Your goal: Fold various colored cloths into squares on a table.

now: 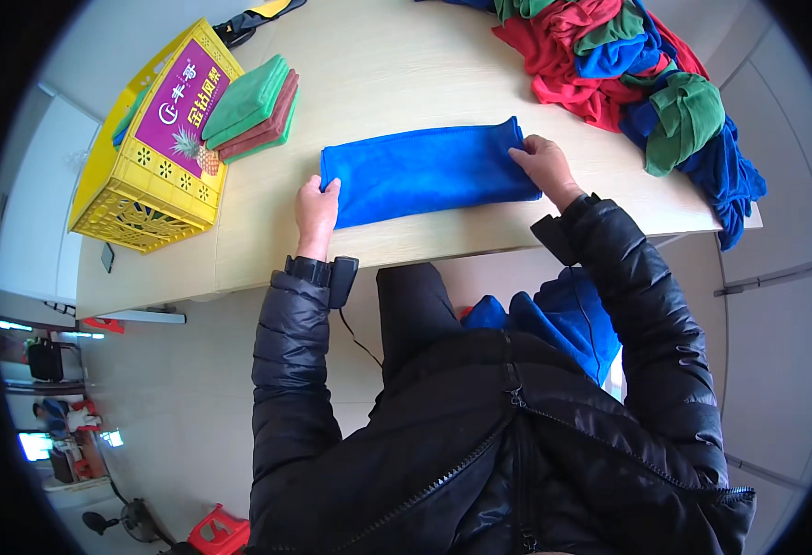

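Observation:
A blue cloth (429, 173), folded into a long rectangle, lies across the table in front of me. My left hand (316, 211) pinches its left end, thumb on top. At the other end, my right hand (548, 166) grips the edge near the upper right corner, where the fabric lifts slightly. Left of the cloth rests a stack of folded cloths (251, 109), green and reddish brown, leaning close to the yellow crate.
A yellow plastic crate (161, 190) with a purple label stands at the table's left. Loose red, green and blue cloths (609, 65) are heaped at the far right, some hanging over the edge. More blue cloth (563, 314) lies below the table (378, 65). A red stool (219, 532) is at lower left.

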The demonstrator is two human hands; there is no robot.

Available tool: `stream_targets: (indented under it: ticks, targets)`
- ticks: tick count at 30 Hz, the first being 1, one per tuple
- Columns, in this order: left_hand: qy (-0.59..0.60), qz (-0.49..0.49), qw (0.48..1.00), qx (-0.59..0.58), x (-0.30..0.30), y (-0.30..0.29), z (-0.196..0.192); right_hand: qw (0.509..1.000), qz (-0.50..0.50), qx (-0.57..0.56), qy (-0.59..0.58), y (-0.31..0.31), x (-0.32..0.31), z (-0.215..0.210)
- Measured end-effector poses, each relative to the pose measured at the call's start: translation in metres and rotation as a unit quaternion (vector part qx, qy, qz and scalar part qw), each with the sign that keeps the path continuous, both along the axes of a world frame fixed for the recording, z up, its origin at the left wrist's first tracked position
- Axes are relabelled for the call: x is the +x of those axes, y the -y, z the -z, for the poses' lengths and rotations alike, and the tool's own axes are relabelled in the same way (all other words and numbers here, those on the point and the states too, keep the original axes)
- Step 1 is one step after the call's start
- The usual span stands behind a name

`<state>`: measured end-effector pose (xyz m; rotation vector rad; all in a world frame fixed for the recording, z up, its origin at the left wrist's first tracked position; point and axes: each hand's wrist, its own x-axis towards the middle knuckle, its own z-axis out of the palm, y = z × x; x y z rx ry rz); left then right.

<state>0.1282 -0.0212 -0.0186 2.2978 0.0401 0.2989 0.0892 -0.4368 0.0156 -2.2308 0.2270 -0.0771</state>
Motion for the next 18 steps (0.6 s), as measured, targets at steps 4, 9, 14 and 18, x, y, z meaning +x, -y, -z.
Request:
stream_targets:
  ticks: [4, 9, 14, 18]
  targets:
    - [0.022, -0.035, 0.998, 0.037, -0.011, -0.008, -0.002, 0.992, 0.008, -0.069, 0.108, -0.031, -0.028, 0.003]
    - [0.056, -0.069, 0.994, 0.056, -0.017, 0.003, -0.002, 0.990, 0.064, -0.056, 0.113, -0.028, -0.040, 0.003]
    - [0.105, -0.072, 0.987, 0.095, -0.031, 0.011, -0.003, 0.988, 0.096, -0.049, 0.114, -0.021, -0.046, 0.010]
    - [0.061, -0.068, 0.980, 0.178, -0.045, 0.021, -0.016, 0.975, 0.109, -0.129, 0.144, -0.026, -0.061, 0.017]
